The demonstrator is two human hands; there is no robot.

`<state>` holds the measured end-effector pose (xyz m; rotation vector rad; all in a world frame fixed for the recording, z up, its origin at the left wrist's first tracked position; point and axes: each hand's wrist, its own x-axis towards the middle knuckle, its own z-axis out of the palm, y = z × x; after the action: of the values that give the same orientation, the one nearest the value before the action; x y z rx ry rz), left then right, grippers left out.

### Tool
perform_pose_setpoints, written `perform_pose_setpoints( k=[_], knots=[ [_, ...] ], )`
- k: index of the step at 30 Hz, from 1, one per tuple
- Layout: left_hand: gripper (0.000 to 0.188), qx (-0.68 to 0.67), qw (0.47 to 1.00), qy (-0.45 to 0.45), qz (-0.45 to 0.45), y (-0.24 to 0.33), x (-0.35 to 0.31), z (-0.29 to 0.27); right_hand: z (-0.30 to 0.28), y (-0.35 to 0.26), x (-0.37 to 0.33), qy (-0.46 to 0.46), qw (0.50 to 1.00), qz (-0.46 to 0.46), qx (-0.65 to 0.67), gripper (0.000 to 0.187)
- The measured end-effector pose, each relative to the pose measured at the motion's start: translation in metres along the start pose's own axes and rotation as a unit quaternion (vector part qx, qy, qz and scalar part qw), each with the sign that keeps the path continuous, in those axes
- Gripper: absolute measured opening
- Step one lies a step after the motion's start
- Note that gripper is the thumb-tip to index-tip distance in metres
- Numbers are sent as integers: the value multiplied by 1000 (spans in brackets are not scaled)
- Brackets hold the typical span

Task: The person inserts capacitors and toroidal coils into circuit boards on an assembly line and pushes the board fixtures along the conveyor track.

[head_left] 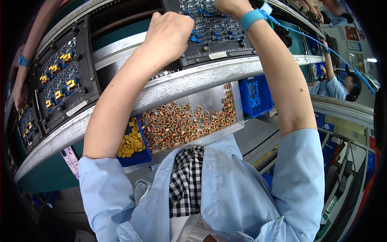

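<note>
Both my arms reach forward over the metal rail to a black-framed circuit board dotted with small blue components. My left hand is closed at the board's left edge, fingers curled under and turned away. Whatever it holds is hidden. Close by its knuckles are blue disc-shaped components on the board. My right hand, wearing a blue wrist strap with a coiled cord, is over the board's far right part. Its fingers look bent together, partly cut off by the top of the picture; anything in them cannot be seen.
Before me stand a clear tray of copper-wound ring coils, a blue bin of yellow parts and a blue bin of small blue parts. Left is another framed board with yellow components. Another person's arm reaches in there; others sit right.
</note>
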<state>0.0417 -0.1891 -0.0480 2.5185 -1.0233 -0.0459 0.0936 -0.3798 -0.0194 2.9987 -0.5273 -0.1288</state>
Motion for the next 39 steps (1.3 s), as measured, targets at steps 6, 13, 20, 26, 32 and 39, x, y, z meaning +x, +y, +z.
perform_pose_setpoints(
  k=[6,13,20,26,32,39],
  knots=[
    [8,-15,1000,22,10,-2,-1,3,-6,1,-11,0,997,-71,29,21],
    [8,-60,998,3,4,-1,1,-4,-4,2,-43,45,977,-198,68,19],
    [9,-294,948,105,-68,-18,4,-10,2,-14,-60,17,961,-273,49,16],
    [7,-287,950,63,-104,-31,7,-10,5,-33,-69,35,955,-293,15,15],
    [5,-279,951,23,-135,-38,12,-13,3,-41,-69,50,957,-285,3,13],
    [3,-273,945,-18,-178,-29,14,-14,-12,-4,-52,19,940,-312,135,16]
  ],
)
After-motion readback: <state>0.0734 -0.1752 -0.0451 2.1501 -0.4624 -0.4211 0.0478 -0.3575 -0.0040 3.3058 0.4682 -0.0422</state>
